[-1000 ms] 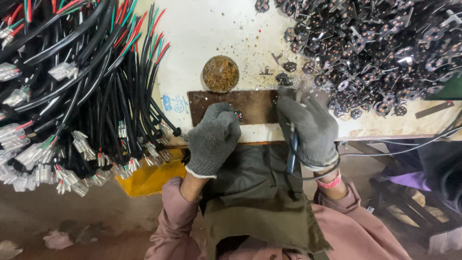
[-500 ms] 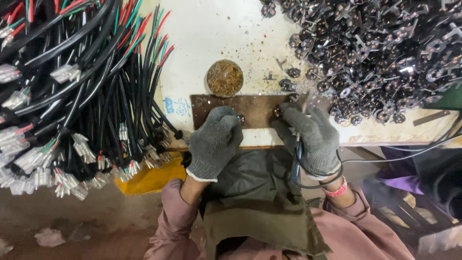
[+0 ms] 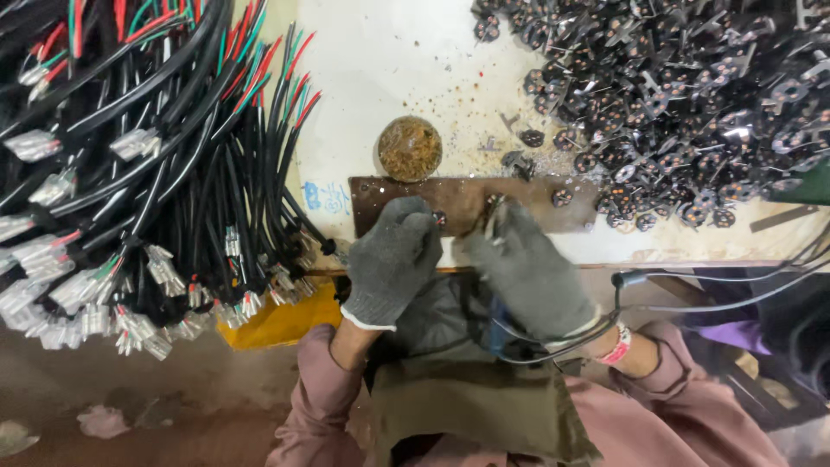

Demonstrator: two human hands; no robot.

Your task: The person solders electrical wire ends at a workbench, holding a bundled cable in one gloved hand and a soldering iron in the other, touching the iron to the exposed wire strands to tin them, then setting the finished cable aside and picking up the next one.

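Seen from the head camera: left hand in a grey knitted glove (image 3: 393, 259) curled over the near edge of a worn brown rectangular metal plate (image 3: 398, 195), fingers bent closed and apparently pinching a small dark round metal part (image 3: 440, 219) at the fingertips, probably to steady it on the plate. Right hand in a matching grey knitted glove (image 3: 527, 272) just beside, fingers wrapped shut around a slim metal-tipped tool (image 3: 494, 220), tip angled toward the left fingertips; held low and close, likely for control over so small a piece. Beyond the fingers, a round brown dish of rusty bits (image 3: 410, 149) within easy reach. Further beyond and off to the right of the right fingers, a heap of dark metal plug fittings (image 3: 683, 95) on the pale table top (image 3: 389, 60). Left of the left fingers, a hanging bundle of black cables with red and green cores and crimped ends (image 3: 138, 173), ends toward the worker. Below the cables, a yellow tray corner (image 3: 277, 320).
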